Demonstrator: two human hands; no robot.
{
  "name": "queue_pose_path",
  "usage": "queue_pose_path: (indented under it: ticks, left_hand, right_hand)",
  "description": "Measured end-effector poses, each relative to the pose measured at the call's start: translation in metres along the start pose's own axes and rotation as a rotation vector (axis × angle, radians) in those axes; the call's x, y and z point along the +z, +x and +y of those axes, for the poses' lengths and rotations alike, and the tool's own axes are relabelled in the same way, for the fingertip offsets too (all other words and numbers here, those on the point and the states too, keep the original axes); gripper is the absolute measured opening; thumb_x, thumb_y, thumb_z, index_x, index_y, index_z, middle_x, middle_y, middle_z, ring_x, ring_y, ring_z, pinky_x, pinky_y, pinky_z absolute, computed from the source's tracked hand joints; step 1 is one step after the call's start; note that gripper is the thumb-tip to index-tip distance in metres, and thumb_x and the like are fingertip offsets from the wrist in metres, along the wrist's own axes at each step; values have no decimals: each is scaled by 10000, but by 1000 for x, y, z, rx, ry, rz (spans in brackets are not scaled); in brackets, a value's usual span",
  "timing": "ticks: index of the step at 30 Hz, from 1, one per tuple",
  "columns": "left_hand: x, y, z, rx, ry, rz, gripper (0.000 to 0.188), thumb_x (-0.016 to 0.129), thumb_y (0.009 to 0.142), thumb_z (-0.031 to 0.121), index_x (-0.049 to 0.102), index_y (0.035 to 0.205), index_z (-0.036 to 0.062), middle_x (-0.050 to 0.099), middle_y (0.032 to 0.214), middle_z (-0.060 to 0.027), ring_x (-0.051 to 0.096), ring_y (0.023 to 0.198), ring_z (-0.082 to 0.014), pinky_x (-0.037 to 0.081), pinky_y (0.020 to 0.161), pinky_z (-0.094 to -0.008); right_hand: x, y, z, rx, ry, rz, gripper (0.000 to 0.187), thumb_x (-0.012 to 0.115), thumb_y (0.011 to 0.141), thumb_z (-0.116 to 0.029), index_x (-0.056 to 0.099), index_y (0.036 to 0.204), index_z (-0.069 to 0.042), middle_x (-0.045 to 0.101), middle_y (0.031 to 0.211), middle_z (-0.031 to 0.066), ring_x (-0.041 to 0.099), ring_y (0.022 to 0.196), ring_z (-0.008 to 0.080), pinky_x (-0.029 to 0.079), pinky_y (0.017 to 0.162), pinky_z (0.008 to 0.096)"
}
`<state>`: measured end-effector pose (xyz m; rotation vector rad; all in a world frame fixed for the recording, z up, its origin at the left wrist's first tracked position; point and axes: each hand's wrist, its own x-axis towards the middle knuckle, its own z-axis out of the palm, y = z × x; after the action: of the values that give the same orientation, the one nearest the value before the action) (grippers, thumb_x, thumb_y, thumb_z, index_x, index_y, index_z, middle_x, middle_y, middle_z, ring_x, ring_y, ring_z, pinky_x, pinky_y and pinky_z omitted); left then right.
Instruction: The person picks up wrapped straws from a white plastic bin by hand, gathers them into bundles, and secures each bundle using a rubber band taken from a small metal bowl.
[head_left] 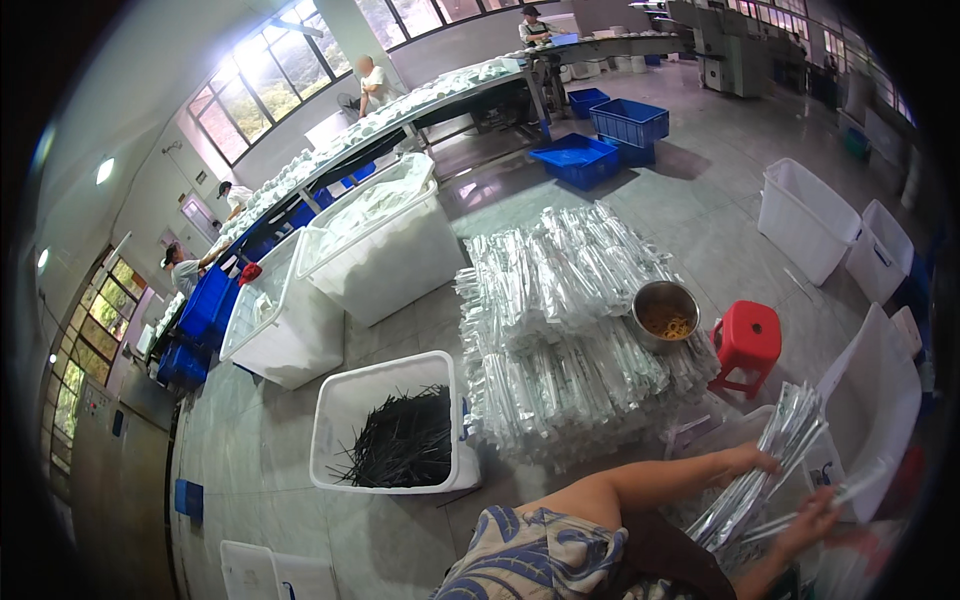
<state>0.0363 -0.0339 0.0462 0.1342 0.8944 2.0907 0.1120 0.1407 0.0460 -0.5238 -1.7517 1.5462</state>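
Note:
My left hand [748,462] is closed around a bundle of long, thin silvery packets [735,515] at the lower right. Just right of it, my right hand [808,522] has its fingers curled on a slim silvery packet [775,528], which lies across beside the bundle. Ahead and to the left, a large stack of similar silvery packets [560,290] is piled in layers. On the stack's right edge rests a round metal bowl [668,312] with yellowish rubber bands [680,328] inside.
A red stool [748,345] stands right of the stack. White tubs [868,400] line the right side. To the left sits a white bin [330,440] of thin black sticks [400,440]. Beyond are large white bins [385,255], blue crates [630,120] and a long worktable with several people.

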Motion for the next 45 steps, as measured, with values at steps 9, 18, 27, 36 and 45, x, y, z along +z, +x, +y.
queue_pose_path:
  ticks: [9, 18, 27, 36, 45]
  left_hand:
    - [12, 16, 8, 91, -46, -201, 654, 689, 605, 141, 425, 1190, 16, 513, 1047, -94, 482, 990, -188, 378, 891, -331]
    - [55, -46, 47, 470, 833, 184, 1101, 823, 448, 156, 169, 1318, -16, 465, 1185, -147, 416, 1125, -231, 305, 967, -312]
    - [19, -29, 54, 367, 261, 166, 561, 725, 545, 117, 482, 1036, -3, 533, 963, -87, 506, 874, -165, 412, 789, -292]
    - [-2, -30, 40, -5, -281, -332, 587, 708, 613, 115, 445, 1125, 0, 565, 974, -184, 587, 884, -330, 477, 776, -470]
    - [-28, 4, 44, -43, -139, 196, 319, 617, 649, 194, 557, 911, 22, 590, 752, -118, 569, 631, -224, 476, 578, -358]
  right_hand:
    - [-67, 23, 112, -215, -436, -362, 418, 498, 869, -230, 417, 1201, 11, 582, 951, 86, 557, 808, 164, 434, 705, 246]
    - [12, -72, -42, 737, 554, -1089, 534, 628, 773, -186, 395, 1202, 32, 502, 1138, 146, 493, 1030, 230, 347, 912, 321]
    - [44, -87, -38, 371, 143, -887, 662, 666, 649, -83, 348, 1216, 38, 484, 1101, 160, 523, 971, 254, 395, 867, 336]
    - [39, -87, -54, 1182, 755, -1376, 557, 637, 704, -301, 410, 1123, -14, 503, 1012, 132, 511, 930, 265, 438, 806, 381]
    - [55, -84, -25, 1181, 552, -835, 557, 476, 820, -493, 458, 1081, -2, 542, 924, 116, 539, 831, 224, 459, 728, 346]
